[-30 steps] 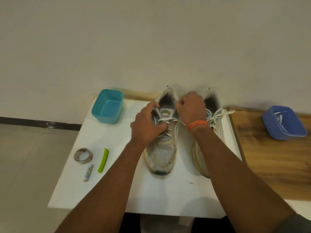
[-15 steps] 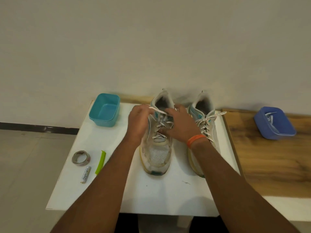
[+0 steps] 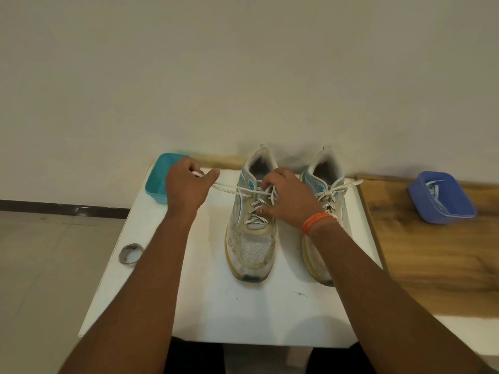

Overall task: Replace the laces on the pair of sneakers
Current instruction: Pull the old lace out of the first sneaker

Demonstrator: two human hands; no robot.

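- Left sneaker [image 3: 251, 228] upright on the white worktop [image 3: 243, 306], toe toward the person, heel at the wall; speckled white lace [image 3: 235, 188] crossed through the eyelets, one end drawn taut out to the left from the top of the shoe.
- Left hand [image 3: 186, 184] out to the left of that shoe, fingers curled on the drawn-out lace end, in front of the teal box [image 3: 158, 179].
- Right hand [image 3: 286, 195] down on the tongue and upper crossings, fingertips bent at the top eyelets; whether pinching the lace or only steadying the shoe, cannot tell.
- Right sneaker [image 3: 326, 211] just beside, partly behind the right wrist with its orange band [image 3: 314, 221], fully laced, ends loose toward the right.
- Step in hand, as a judgement: unlacing the left shoe, top row being pulled free; old laces apparently not yet out of either shoe.
- Next move likely calls for loosening each lower crossing in turn while holding the shoe down, pulling along the eyelet line to avoid snagging.
- Further out: grey ring [image 3: 130, 253] near the left edge; blue box [image 3: 441, 197] with white laces inside on the wooden surface [image 3: 432, 265], well apart, probably the replacements.
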